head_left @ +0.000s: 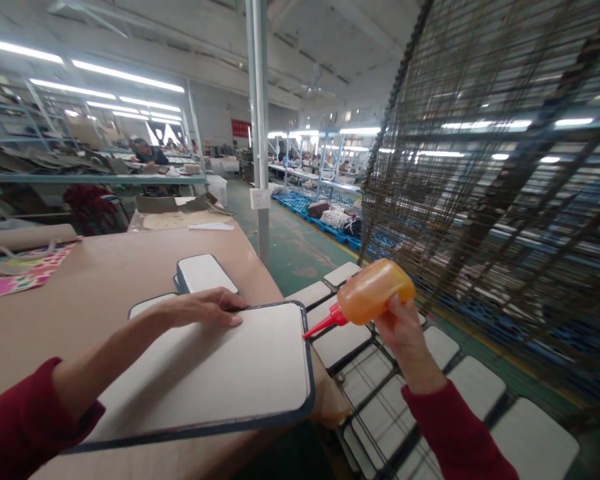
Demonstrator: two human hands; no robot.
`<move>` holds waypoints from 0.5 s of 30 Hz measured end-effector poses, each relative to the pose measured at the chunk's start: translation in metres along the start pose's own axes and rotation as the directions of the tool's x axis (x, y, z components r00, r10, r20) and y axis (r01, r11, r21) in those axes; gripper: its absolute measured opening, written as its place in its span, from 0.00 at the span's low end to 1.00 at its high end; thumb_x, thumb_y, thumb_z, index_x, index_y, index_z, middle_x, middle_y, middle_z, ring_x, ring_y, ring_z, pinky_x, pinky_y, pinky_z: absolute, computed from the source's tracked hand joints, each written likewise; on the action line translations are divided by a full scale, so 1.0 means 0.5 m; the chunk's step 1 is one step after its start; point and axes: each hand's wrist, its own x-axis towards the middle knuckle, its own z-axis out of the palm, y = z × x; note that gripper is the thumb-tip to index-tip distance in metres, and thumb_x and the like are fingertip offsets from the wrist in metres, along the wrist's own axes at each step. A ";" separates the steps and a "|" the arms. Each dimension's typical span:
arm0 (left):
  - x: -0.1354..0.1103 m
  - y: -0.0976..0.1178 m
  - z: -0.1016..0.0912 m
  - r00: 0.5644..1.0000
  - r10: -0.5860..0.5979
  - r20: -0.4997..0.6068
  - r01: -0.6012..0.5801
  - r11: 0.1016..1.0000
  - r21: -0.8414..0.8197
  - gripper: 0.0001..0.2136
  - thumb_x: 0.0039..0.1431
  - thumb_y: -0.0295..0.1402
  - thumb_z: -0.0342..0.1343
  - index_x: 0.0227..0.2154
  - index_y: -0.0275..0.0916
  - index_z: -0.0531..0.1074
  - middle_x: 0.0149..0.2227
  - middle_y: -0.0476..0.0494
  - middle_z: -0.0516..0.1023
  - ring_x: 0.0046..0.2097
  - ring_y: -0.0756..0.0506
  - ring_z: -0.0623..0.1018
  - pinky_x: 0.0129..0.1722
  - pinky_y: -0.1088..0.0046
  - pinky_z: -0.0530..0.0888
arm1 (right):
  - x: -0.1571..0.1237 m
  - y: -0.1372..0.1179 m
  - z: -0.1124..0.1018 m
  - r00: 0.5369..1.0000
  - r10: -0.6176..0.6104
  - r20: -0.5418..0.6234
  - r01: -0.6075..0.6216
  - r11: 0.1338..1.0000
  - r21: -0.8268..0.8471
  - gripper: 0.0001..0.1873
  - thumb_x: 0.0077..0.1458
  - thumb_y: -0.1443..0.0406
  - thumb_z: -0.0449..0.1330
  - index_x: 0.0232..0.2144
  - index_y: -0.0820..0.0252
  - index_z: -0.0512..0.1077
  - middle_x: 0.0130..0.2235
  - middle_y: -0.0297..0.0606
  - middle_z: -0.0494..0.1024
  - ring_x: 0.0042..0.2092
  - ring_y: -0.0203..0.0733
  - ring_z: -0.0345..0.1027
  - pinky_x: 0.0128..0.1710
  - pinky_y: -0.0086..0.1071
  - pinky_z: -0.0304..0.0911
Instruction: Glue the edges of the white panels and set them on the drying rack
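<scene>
A large white panel [220, 380] with rounded corners and a dark rim lies in front of me, its right end reaching past the table edge. My left hand [210, 308] grips its far edge, thumb on the white face and fingers over the rim. In my right hand [405, 333] is a squeeze bottle [375, 291] of amber liquid, tilted down to the left. Its red nozzle tip is at the panel's right rim, near the far corner. Smaller white panels [207, 273] with dark rims lie on the table behind the large one.
The brown-topped table [100, 267] carries a pink patterned cloth [35, 270] at left. Many white panels [480, 387] rest on a wire rack to my right, below a tall tilted wire mesh [480, 167]. A pole [260, 133] stands beyond the table. Someone [147, 153] sits at a far bench.
</scene>
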 end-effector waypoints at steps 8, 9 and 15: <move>0.007 -0.004 -0.005 1.000 0.009 -0.010 -0.009 1.000 0.027 0.13 0.46 0.38 0.65 0.35 0.38 0.82 0.32 0.44 0.82 0.37 0.37 0.78 0.40 0.67 0.73 | 0.000 -0.009 0.005 1.000 -0.001 0.019 0.001 1.000 -0.007 0.31 0.30 0.56 0.75 0.41 0.54 0.75 0.39 0.42 0.82 0.49 0.56 0.73 0.53 0.56 0.64; 0.007 -0.003 -0.005 1.000 0.017 0.002 -0.017 0.999 0.045 0.13 0.47 0.39 0.64 0.35 0.38 0.81 0.32 0.44 0.82 0.37 0.37 0.78 0.40 0.67 0.72 | 0.001 -0.009 0.004 1.000 -0.009 0.020 0.009 1.000 -0.006 0.30 0.31 0.56 0.75 0.40 0.55 0.75 0.38 0.42 0.82 0.49 0.56 0.73 0.53 0.56 0.64; 0.006 0.000 -0.007 1.000 0.013 0.004 -0.013 0.997 0.081 0.13 0.47 0.40 0.64 0.32 0.37 0.81 0.32 0.44 0.81 0.39 0.37 0.78 0.38 0.69 0.72 | -0.003 -0.011 0.002 1.000 -0.004 0.017 0.005 1.000 -0.021 0.32 0.30 0.56 0.75 0.42 0.55 0.75 0.38 0.43 0.82 0.49 0.57 0.73 0.53 0.56 0.64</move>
